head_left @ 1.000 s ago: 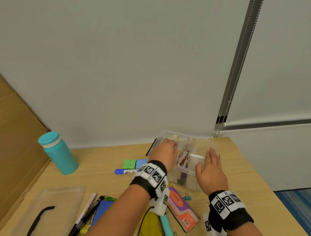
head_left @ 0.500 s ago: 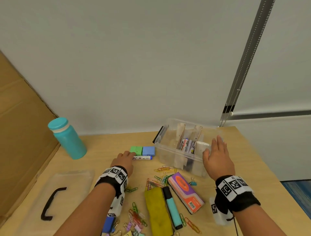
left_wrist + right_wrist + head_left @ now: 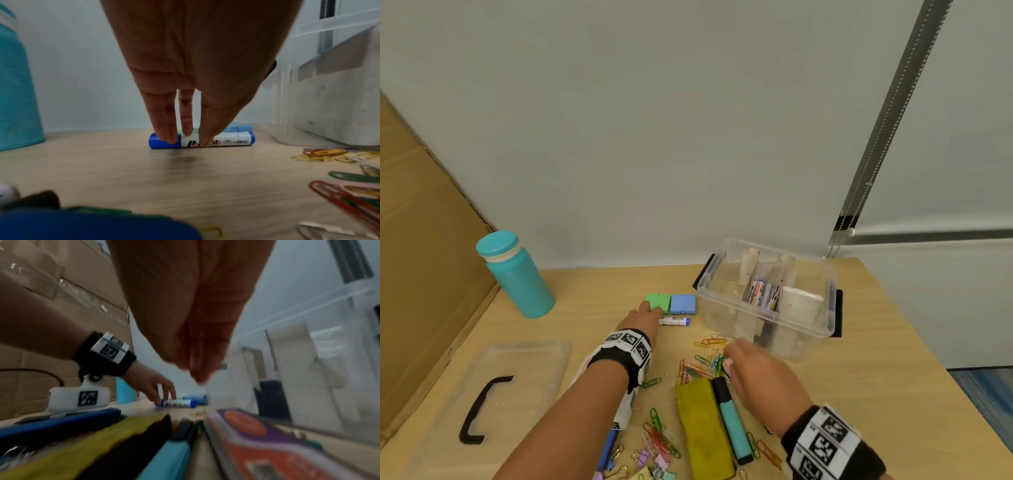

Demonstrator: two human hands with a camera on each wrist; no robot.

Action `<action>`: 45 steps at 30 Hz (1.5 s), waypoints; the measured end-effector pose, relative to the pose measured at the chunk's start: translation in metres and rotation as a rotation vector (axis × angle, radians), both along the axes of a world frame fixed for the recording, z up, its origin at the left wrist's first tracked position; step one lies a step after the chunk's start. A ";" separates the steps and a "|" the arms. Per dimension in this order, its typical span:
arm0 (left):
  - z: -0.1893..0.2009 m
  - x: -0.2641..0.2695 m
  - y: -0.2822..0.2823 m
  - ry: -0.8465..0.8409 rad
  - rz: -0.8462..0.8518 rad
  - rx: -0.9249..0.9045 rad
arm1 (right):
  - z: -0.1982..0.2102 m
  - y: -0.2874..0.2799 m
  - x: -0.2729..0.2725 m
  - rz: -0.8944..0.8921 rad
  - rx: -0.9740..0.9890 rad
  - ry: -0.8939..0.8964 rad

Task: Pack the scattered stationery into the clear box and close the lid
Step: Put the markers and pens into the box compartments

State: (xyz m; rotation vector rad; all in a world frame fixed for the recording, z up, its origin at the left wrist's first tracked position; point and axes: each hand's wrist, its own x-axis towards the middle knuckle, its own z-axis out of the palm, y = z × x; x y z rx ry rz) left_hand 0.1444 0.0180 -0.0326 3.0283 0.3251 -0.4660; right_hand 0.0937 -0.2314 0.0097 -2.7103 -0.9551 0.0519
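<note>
Pinching a blue-capped marker (image 3: 216, 142) with left hand (image 3: 197, 65) fingers (image 3: 164, 126); it lies left-right, cap left, label unreadable; right hand (image 3: 763, 377) grip too blurry to tell.

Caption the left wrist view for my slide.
Left hand pinches a blue-capped marker lying on the wooden table, clear box and loose paper clips nearby.

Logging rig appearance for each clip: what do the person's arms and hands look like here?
Both forearms are bare, with no sleeves and no gloves on the left hand or right hand. Each wrist carries a black wristband wrapped in white panels printed with black square markers. A white camera housing with its own marker hangs under the left wrist; a thin dark cable curves beside it.
</note>
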 end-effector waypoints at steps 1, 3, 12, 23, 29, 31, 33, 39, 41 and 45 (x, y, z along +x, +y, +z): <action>0.000 -0.001 0.000 -0.002 0.011 -0.012 | -0.007 0.005 -0.001 0.009 -0.100 0.095; 0.001 -0.002 0.002 -0.021 0.016 -0.021 | -0.018 0.014 -0.001 0.020 -0.263 0.219; 0.004 0.001 0.009 0.051 -0.006 0.006 | -0.031 0.032 0.001 -0.113 -0.285 0.398; 0.007 -0.011 0.020 0.086 -0.019 0.054 | 0.027 0.014 -0.006 -0.089 0.044 0.250; 0.015 -0.026 0.021 -0.089 0.004 -0.066 | 0.089 -0.018 0.027 -0.183 0.529 -0.074; 0.021 -0.032 0.018 -0.159 0.021 -0.101 | 0.088 -0.024 0.047 -0.271 0.567 -0.180; 0.028 -0.039 0.013 -0.215 0.022 -0.125 | 0.076 -0.024 0.069 -0.362 0.448 -0.204; 0.032 -0.050 0.007 -0.278 0.006 -0.185 | 0.049 0.000 0.110 -0.477 0.236 -0.119; 0.033 -0.052 0.005 -0.275 0.011 -0.212 | 0.045 0.009 0.115 -0.492 0.196 -0.102; 0.034 -0.060 0.000 -0.291 0.012 -0.241 | 0.033 0.014 0.111 -0.382 0.167 0.093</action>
